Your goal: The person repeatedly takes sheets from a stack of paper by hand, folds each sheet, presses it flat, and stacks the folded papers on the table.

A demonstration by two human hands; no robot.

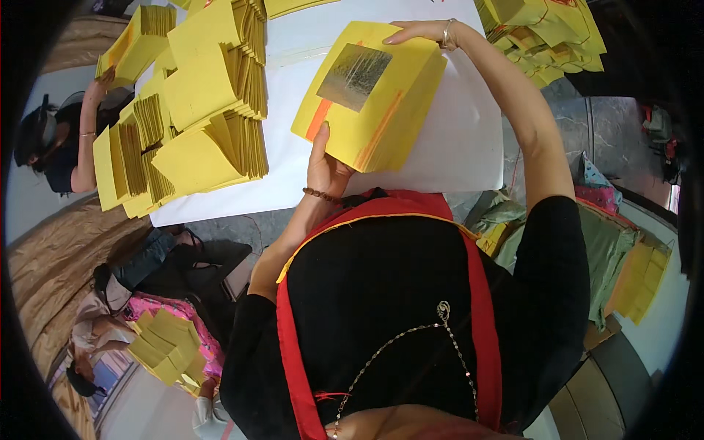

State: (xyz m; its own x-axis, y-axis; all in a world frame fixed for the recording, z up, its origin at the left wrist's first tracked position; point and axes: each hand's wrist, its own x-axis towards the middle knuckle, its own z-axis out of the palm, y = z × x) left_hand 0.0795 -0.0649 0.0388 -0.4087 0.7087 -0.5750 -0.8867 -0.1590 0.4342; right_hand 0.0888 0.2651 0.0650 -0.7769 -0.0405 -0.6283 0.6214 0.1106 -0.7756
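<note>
Paper stack (375, 106), yellow, lies over white worktop (473, 139). Left hand (330, 170) clasps its lower edge, thumb uppermost; right hand (422, 31), half-curled, holds the upper corner.

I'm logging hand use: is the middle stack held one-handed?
No, the left hand and right hand both hold the stack.

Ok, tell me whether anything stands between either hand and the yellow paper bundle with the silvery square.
Nothing visible does: the left hand holds the near edge of the paper bundle directly, and the right hand touches its far end. The yellow stacks lie off to the left.
</note>
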